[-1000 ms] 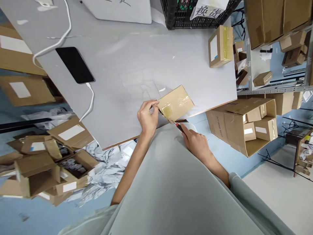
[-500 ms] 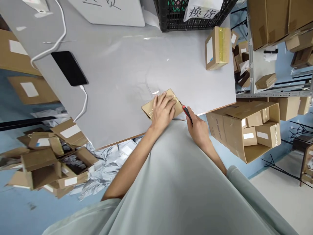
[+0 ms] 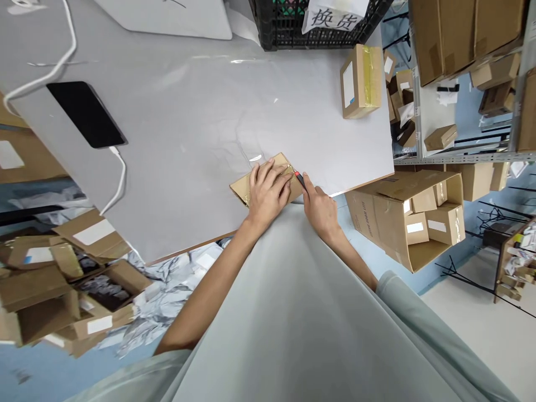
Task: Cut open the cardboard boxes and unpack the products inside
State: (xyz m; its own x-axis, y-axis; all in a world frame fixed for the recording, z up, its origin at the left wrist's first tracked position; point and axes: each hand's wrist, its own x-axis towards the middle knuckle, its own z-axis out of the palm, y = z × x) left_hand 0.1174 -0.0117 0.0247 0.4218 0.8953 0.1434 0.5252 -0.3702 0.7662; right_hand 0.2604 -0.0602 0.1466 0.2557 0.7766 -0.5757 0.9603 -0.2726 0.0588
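Note:
A small taped cardboard box [image 3: 242,188] lies near the front edge of the grey table [image 3: 201,128]. My left hand [image 3: 266,192] rests flat on top of it, fingers spread and pressing it down. My right hand [image 3: 320,209] is closed round a red-and-black utility knife [image 3: 300,180], whose tip touches the box's right end by the tape.
A second taped box [image 3: 360,81] stands at the table's far right. A black phone [image 3: 86,114] on a white cable lies at the left, a black crate [image 3: 310,25] at the back. Open cartons lie on the floor on both sides, shelves at the right.
My left hand went from pinching the box's end to lying flat on top. The box was turned and pulled closer. The knife moved from the box's near corner up to its right end.

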